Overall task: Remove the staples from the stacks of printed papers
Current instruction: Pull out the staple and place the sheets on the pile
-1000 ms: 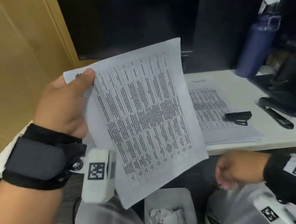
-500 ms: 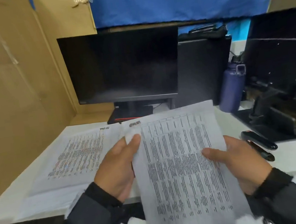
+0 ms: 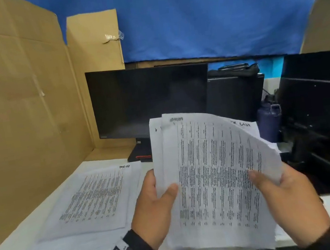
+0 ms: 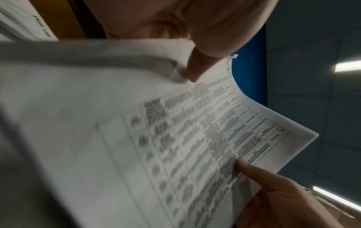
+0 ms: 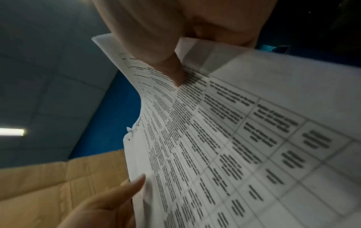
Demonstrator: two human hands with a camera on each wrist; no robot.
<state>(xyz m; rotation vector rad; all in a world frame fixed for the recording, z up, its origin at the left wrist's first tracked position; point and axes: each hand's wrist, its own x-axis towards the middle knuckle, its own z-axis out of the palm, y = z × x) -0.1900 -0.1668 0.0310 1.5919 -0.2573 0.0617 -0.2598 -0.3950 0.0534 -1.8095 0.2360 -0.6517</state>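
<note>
I have the stapled packet of printed tables (image 3: 214, 173) up in front of me over the near edge of the white desk (image 3: 19, 249), one hand on each side. My left hand (image 3: 156, 205) pinches the left margin, thumb laid across the front and the other fingers curled behind; my right hand (image 3: 285, 199) does the same on the right edge, thumb (image 3: 257, 177) pressed onto the print. The sheets bow between the two grips, and at the top left corner the pages have fanned apart, with a small torn flap (image 5: 129, 129) of paper sticking out where I take the binding to be. I cannot make out the staple itself, so my first worry is that it is only half out: pulling the pages apart now would rip that corner further. The curl in the sheets also means a loose back page could slide free and drop off the desk edge. Another stack of printed papers (image 3: 90, 199) lies flat on the desk just to my left, and setting this packet on it carelessly could mix finished sheets with unfinished. The blue water bottle (image 3: 270, 123) stands behind, well clear.
</note>
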